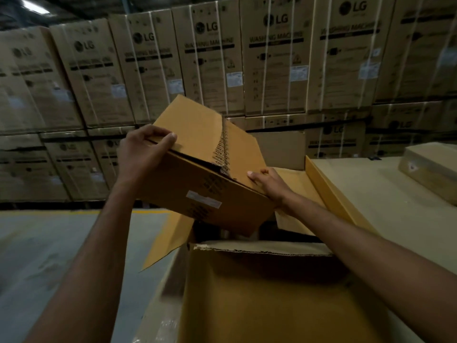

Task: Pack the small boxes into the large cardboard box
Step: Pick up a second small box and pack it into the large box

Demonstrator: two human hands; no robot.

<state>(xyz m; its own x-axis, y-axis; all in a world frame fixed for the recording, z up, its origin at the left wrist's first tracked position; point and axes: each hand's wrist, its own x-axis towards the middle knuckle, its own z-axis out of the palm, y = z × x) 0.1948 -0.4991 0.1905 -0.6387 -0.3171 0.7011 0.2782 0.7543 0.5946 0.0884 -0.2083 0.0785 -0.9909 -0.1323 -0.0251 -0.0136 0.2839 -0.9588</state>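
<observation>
A small brown cardboard box with a white label and torn tape along its top seam is held tilted in the air above the large cardboard box. My left hand grips its upper left corner, thumb over the top flap. My right hand holds its right edge, fingers curled under the corner. The large box stands open below, its flaps spread out to the left, right and toward me. Its dark inside shows just under the small box; what lies in it is hidden.
Stacked washing-machine cartons wall off the back. A flat cardboard surface lies to the right, with another small box on it at the far right. Grey floor with a yellow line lies to the left.
</observation>
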